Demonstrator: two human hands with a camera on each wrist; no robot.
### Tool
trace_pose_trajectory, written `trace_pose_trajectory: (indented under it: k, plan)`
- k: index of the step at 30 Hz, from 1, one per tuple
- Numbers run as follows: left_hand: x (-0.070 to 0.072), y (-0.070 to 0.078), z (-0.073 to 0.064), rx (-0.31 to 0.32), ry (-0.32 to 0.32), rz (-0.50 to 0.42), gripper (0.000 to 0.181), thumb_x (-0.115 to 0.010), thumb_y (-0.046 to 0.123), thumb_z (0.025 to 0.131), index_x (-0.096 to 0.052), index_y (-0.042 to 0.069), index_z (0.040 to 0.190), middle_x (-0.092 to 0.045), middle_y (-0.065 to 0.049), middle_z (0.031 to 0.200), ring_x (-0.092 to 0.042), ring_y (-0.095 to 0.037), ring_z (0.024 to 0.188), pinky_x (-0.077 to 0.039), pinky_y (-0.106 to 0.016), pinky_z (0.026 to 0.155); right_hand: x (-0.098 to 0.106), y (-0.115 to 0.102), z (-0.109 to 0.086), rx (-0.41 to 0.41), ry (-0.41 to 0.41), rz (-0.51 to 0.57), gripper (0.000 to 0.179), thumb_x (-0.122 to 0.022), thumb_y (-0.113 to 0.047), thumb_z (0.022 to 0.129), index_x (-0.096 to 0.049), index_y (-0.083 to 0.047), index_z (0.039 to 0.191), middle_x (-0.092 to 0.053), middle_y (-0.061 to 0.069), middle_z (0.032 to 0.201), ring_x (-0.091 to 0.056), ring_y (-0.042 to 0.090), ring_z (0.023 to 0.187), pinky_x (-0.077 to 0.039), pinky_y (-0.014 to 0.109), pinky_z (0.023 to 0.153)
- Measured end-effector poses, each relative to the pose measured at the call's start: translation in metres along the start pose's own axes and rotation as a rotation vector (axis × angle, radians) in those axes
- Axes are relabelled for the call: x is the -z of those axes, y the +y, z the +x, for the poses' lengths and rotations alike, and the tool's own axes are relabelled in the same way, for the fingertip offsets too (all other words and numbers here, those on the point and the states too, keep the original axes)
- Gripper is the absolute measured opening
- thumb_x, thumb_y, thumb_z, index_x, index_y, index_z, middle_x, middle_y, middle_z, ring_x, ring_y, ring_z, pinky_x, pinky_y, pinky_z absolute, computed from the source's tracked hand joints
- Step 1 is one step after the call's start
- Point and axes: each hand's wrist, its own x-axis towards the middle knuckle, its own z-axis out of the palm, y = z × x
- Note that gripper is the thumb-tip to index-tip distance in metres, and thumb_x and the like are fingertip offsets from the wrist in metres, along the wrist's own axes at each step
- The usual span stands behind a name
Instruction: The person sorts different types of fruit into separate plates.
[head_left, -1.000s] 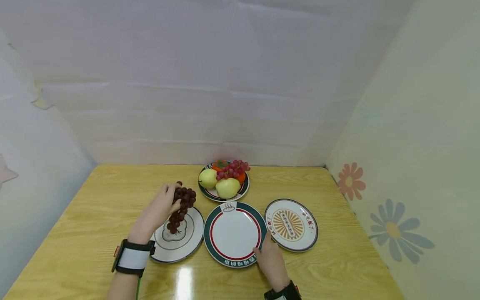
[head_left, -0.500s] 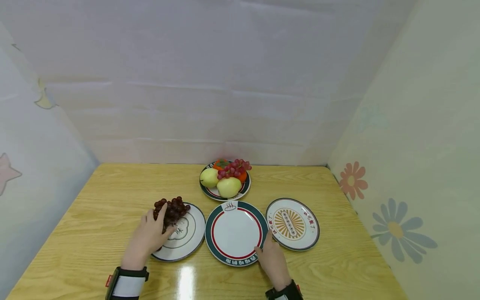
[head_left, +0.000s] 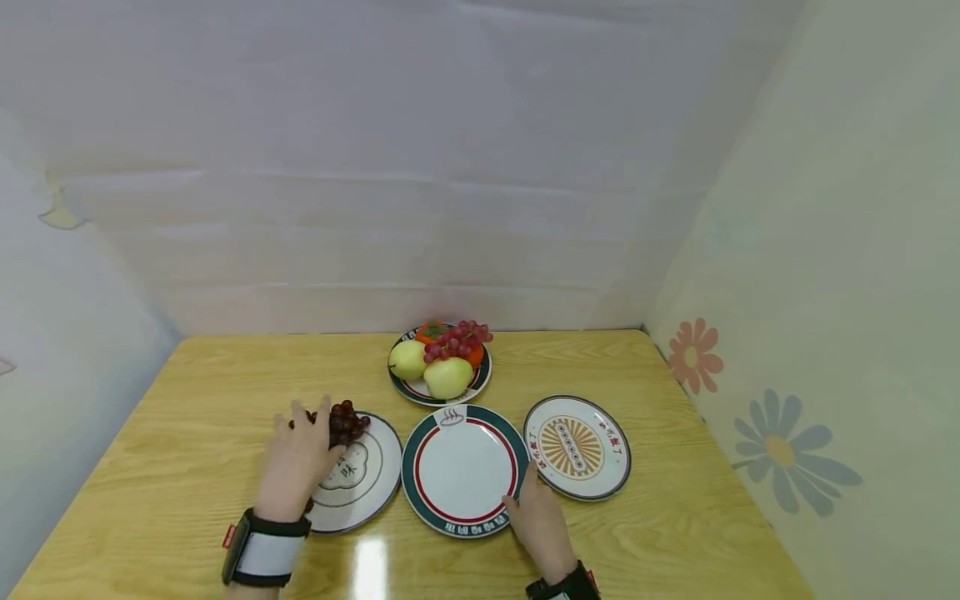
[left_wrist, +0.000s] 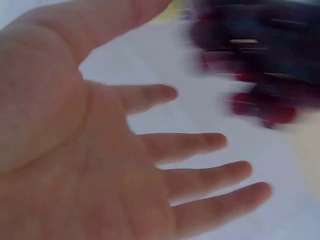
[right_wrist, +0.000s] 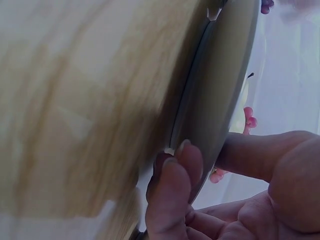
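Note:
My left hand is over the left side of a white plate with a dark rim and a flower-shaped centre. Its fingers are straight and spread in the left wrist view. A bunch of dark red grapes lies at that plate's upper left, partly hidden behind the hand; in the left wrist view the blurred grapes are apart from the fingertips. My right hand pinches the lower right rim of a green-rimmed plate, thumb on top and fingers under the edge.
Behind the green-rimmed plate stands a fruit plate with pears, pinkish-red grapes and orange fruit. A white plate with an orange sunburst lies on the right. The wooden table meets walls behind and at both sides.
My left hand brought the dark grapes down and left onto the left plate, then its fingers spread and let go. My right hand has kept its hold on the green-rimmed plate.

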Motion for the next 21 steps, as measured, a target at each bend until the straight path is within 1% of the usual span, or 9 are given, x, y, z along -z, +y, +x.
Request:
trace_pose_trajectory:
  k: [2,3,6,7,10,13,15,18,21]
  plan:
    - [0.006,0.020,0.021,-0.086,0.082,0.005,0.073,-0.071,0.025,0.084,-0.036,0.001,0.144,-0.037,-0.041,0.136,-0.039,-0.063,0.119,-0.046,-0.067,0.082,0.001,0.000,0.001,-0.004,0.005,0.002,0.074,-0.070,-0.017,0.084,-0.032,0.022,0.135,-0.066,0.025,0.081,-0.066,0.025,0.072,-0.053,0.039,0.060]
    - [0.007,0.030,0.035,-0.142,0.123,0.006,0.073,-0.070,0.028,0.085,-0.035,0.005,0.145,-0.039,-0.037,0.137,-0.040,-0.060,0.121,-0.045,-0.066,0.086,0.001,0.000,0.001,-0.004,0.008,0.001,0.074,-0.070,-0.017,0.084,-0.032,0.022,0.135,-0.066,0.025,0.080,-0.066,0.025,0.071,-0.053,0.039,0.060]
    - [-0.002,0.062,0.079,-0.330,0.227,0.030,0.071,-0.067,0.033,0.087,-0.035,0.014,0.147,-0.044,-0.028,0.138,-0.047,-0.049,0.121,-0.048,-0.059,0.090,0.001,0.000,0.001,0.001,0.006,0.010,0.074,-0.069,-0.016,0.084,-0.031,0.021,0.136,-0.064,0.020,0.073,-0.063,0.021,0.065,-0.049,0.036,0.055]
    - [-0.007,0.071,0.093,-0.382,0.239,0.040,0.070,-0.066,0.034,0.088,-0.035,0.016,0.147,-0.045,-0.026,0.138,-0.048,-0.046,0.121,-0.048,-0.057,0.091,0.001,0.000,0.000,0.006,0.005,0.012,0.074,-0.069,-0.017,0.085,-0.031,0.021,0.136,-0.064,0.018,0.071,-0.061,0.019,0.064,-0.049,0.035,0.054]
    - [-0.023,0.095,0.130,-0.487,0.208,0.058,0.065,-0.063,0.036,0.090,-0.036,0.022,0.147,-0.045,-0.021,0.138,-0.048,-0.040,0.122,-0.048,-0.051,0.096,-0.001,0.001,-0.002,0.033,0.016,0.023,0.074,-0.070,-0.016,0.084,-0.032,0.022,0.135,-0.063,0.017,0.068,-0.061,0.019,0.061,-0.049,0.034,0.053]
    - [-0.039,0.109,0.154,-0.520,0.134,0.043,0.059,-0.060,0.035,0.092,-0.038,0.025,0.146,-0.041,-0.020,0.141,-0.042,-0.039,0.127,-0.044,-0.052,0.101,-0.003,0.003,-0.004,0.060,0.041,0.021,0.074,-0.071,-0.016,0.083,-0.033,0.023,0.133,-0.065,0.022,0.073,-0.065,0.024,0.064,-0.052,0.038,0.056]
    - [-0.048,0.114,0.163,-0.515,0.104,0.040,0.055,-0.059,0.034,0.093,-0.041,0.027,0.145,-0.040,-0.020,0.142,-0.042,-0.040,0.127,-0.044,-0.052,0.101,-0.004,0.004,-0.006,0.069,0.058,0.024,0.075,-0.072,-0.015,0.081,-0.034,0.023,0.133,-0.066,0.026,0.079,-0.067,0.029,0.069,-0.053,0.041,0.059]
    - [-0.058,0.117,0.171,-0.491,0.076,0.060,0.051,-0.058,0.033,0.094,-0.043,0.029,0.143,-0.038,-0.021,0.143,-0.043,-0.041,0.125,-0.046,-0.053,0.098,-0.005,0.003,-0.006,0.077,0.078,0.025,0.075,-0.074,-0.015,0.080,-0.035,0.023,0.132,-0.067,0.029,0.087,-0.068,0.035,0.075,-0.054,0.044,0.064]
    - [-0.063,0.120,0.178,-0.469,0.059,0.082,0.048,-0.057,0.031,0.095,-0.045,0.031,0.142,-0.041,-0.021,0.141,-0.048,-0.041,0.118,-0.049,-0.052,0.094,-0.004,0.002,-0.005,0.065,0.084,0.029,0.075,-0.074,-0.015,0.080,-0.036,0.022,0.132,-0.067,0.031,0.093,-0.068,0.037,0.080,-0.054,0.046,0.068]
